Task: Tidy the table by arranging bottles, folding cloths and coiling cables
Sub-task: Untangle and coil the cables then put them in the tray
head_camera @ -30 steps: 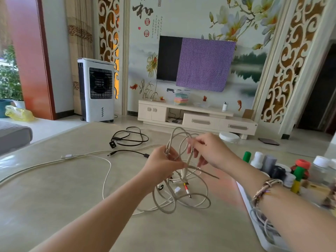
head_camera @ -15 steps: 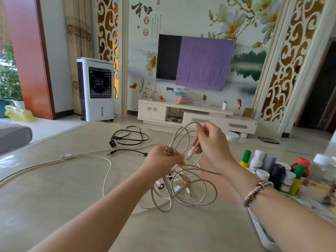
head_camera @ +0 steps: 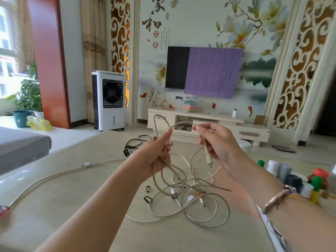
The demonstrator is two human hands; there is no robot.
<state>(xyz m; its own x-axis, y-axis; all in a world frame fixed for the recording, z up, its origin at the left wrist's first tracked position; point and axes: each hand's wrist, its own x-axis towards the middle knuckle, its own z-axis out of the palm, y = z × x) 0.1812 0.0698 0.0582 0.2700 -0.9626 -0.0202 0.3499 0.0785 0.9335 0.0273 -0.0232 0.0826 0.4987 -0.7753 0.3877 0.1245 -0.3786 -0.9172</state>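
Both hands are raised above the worktop (head_camera: 63,193) with a beige cable (head_camera: 198,213). The left hand (head_camera: 154,157) grips several gathered strands; the right hand (head_camera: 221,144) pinches the plug end, connector hanging down. Loose loops sprawl below. Bottles (head_camera: 291,176) cluster at right.

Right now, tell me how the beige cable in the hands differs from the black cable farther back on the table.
The beige cable is pale; the black cable is dark. The beige cable is partly lifted, gripped by the left hand and pinched near its plug by the right hand; the black cable lies untouched. The beige cable sprawls in wide tangled loops; the black cable sits in a smaller bunch. Both rest on the table.
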